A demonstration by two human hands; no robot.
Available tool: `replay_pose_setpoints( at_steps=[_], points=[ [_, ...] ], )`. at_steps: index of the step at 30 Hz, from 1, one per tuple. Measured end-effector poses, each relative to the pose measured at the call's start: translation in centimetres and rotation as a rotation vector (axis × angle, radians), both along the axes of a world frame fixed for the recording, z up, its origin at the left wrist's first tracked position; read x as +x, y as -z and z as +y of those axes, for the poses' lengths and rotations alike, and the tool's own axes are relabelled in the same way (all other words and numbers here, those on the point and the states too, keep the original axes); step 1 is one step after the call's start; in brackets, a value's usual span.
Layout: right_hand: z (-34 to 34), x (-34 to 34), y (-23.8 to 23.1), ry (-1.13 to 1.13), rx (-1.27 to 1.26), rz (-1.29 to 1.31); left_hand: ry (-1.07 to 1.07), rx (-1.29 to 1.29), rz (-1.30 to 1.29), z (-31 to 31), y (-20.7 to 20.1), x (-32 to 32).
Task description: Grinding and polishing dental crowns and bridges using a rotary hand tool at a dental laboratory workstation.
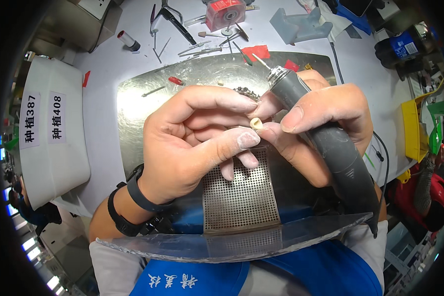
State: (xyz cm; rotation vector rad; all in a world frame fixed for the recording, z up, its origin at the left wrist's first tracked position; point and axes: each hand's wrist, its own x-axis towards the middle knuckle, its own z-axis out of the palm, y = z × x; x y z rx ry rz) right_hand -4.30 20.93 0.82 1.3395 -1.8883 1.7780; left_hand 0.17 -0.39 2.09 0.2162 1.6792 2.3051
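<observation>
A small cream-coloured tooth crown [255,123], its hollow side showing, sits between the fingertips of both hands. My left hand [182,133] pinches it with thumb and index finger, the other fingers curled behind. My right hand [338,106] wraps round a thick black rotary handpiece [338,153], and its fingertips also touch the crown's right side. From the handpiece's metal nose a thin bur [260,61] points up and to the left, apart from the crown. White dust covers the fingertips. Both hands are above a perforated metal plate [241,197].
A clear shield [232,246] crosses below my hands. Behind them a shiny metal sheet [133,89] carries red scraps and dust. Loose burs [195,48], a red-and-clear box [225,15] and a grey-blue block [301,24] lie farther back. A white bin [49,167] stands left; a cable [384,172] runs right.
</observation>
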Motion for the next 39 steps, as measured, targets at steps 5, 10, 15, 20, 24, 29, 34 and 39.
replay_pose_setpoints(
  at_steps=[5, 10, 15, 20, 24, 29, 34, 39],
  points=[
    [-0.4, 0.4, -0.2, -0.012, -0.053, -0.088, 0.011, 0.005, 0.098, -0.1, 0.4, -0.1],
    [-0.5, 0.1, 0.0, -0.017, -0.086, -0.033, 0.023, 0.039, 0.132, -0.1, 0.8, -0.1],
    [-0.6, 0.9, -0.3, -0.037, -0.131, -0.197, 0.038, 0.172, 0.088, -0.4, 1.4, -0.2],
    [-0.3, 0.6, -0.4, 0.037, -0.066, -0.191, 0.159, 0.144, 0.028, -0.9, 0.4, -1.0],
    [-0.1, 0.4, -0.7, 0.070, 0.016, -0.079, 0.154, 0.157, 0.054, -1.1, 1.0, -0.8],
    [1.4, -0.2, -2.1, -0.077, 0.060, -0.041, 0.090, 0.186, 0.098, -0.9, 1.2, -0.8],
    [1.9, 1.0, -1.9, -0.161, -0.057, -0.239, 0.037, 0.198, -0.028, -0.5, 0.3, -0.8],
    [1.4, 2.6, -2.5, -0.129, -0.124, -0.517, 0.010, 0.211, -0.070, -0.5, 0.4, -0.7]
  ],
)
